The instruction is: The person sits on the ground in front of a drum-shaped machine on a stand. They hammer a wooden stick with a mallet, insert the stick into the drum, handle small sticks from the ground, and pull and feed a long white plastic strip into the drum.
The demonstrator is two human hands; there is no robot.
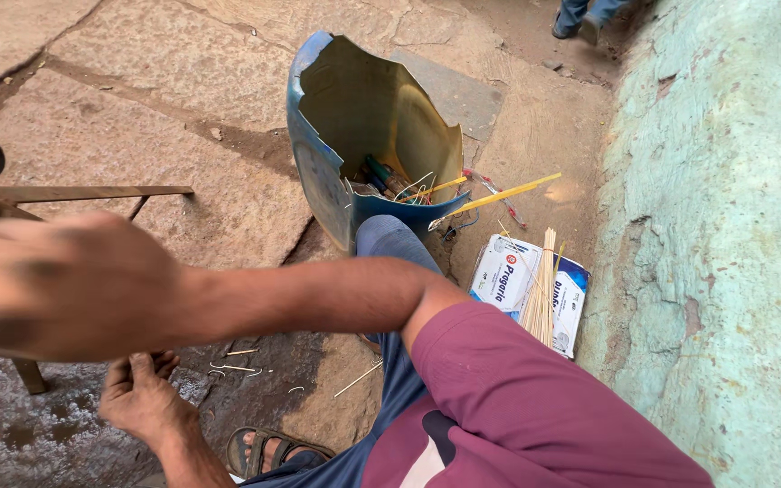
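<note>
Your right hand (56,285) sweeps across at nine o'clock, blurred, so I cannot tell whether it grips anything. Your left hand (142,393) rests at seven o'clock, fingers loosely open on the wet stone floor (137,90), near scattered thin sticks (232,366). At twelve stands a broken blue drum (318,172); a stick bundle (540,289) lies at three on a white packet (503,271).

Blurred right hand (56,289) raised across frame; left hand (142,393) low over wet stone floor (137,99). Beyond: cut blue drum (318,172) holding tools, thin stick bundle (540,289) on white packet (508,271).
</note>
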